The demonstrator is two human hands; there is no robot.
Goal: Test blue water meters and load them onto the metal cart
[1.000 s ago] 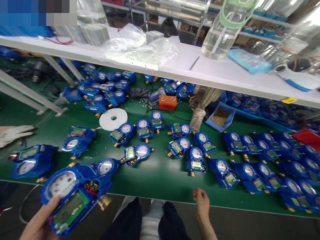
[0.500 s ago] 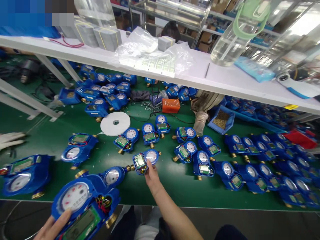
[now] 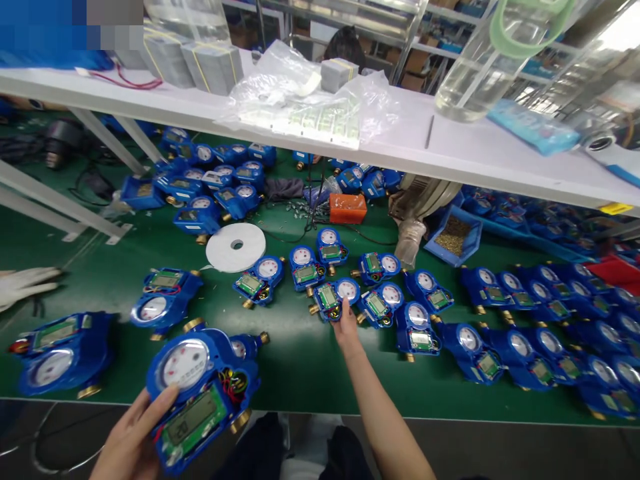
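My left hand (image 3: 131,437) grips a blue water meter (image 3: 200,393) near the table's front edge; its white dial, green display and red wires face up. My right hand (image 3: 347,330) reaches out over the green mat and its fingers are on a smaller-looking blue meter (image 3: 335,297), which lies beside other meters in the middle cluster. How far the right fingers close round that meter is hidden by the hand itself. Another blue meter (image 3: 245,347) lies partly hidden behind the held one.
Several blue meters cover the green table (image 3: 300,367), in rows at right (image 3: 520,347) and a pile at back left (image 3: 210,180). A white tape roll (image 3: 235,246), an orange box (image 3: 347,207) and a blue bin of brass parts (image 3: 453,237) lie beyond. A white shelf (image 3: 450,157) overhangs. A gloved hand (image 3: 23,283) rests far left.
My right hand slid the small meter right, from the open mat into the middle cluster. My left hand brought its meter rightward and further into view.
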